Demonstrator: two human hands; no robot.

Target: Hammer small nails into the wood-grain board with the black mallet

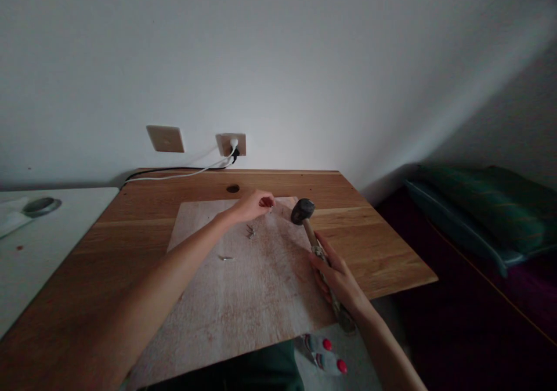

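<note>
A pale wooden board (243, 298) lies on a brown wooden table (143, 217). My right hand (337, 278) is wrapped round the handle of a hammer (303, 211), whose dark head hovers over the board's far right part. My left hand (255, 205) reaches across to the board's far edge with its fingertips pinched together; what they hold is too small to make out. A few small nails (250, 231) lie on the board just below that hand, and another nail (225, 257) lies further left.
A white cable and a black cable (174, 173) run from a wall socket (232, 144) along the table's back edge. A white surface (52, 228) with a round grey object adjoins on the left. A bed with a green pillow (474, 211) stands right.
</note>
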